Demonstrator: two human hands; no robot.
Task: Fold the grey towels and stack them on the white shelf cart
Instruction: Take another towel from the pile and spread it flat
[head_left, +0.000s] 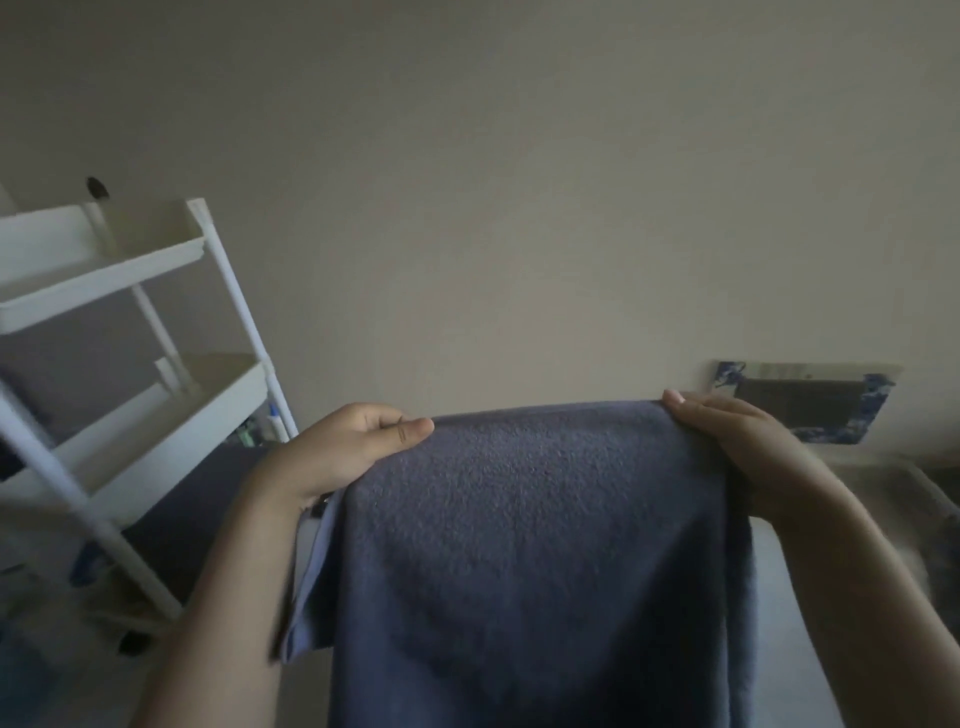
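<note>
A blue-grey towel (540, 545) hangs in front of me, held up by its top edge. My left hand (343, 447) pinches the top left corner between thumb and fingers. My right hand (748, 441) grips the top right corner. The towel drops out of view at the bottom of the frame. The white shelf cart (171, 395) stands to the left, tilted in the view, with two tiers visible. Another grey towel (197, 499) lies below and behind the cart, next to my left forearm.
A plain beige wall fills the upper view. A framed dark panel with a blue patterned border (810, 405) leans at the right. Small bottles (265, 421) stand behind the cart's post. The floor at lower left holds blurred items.
</note>
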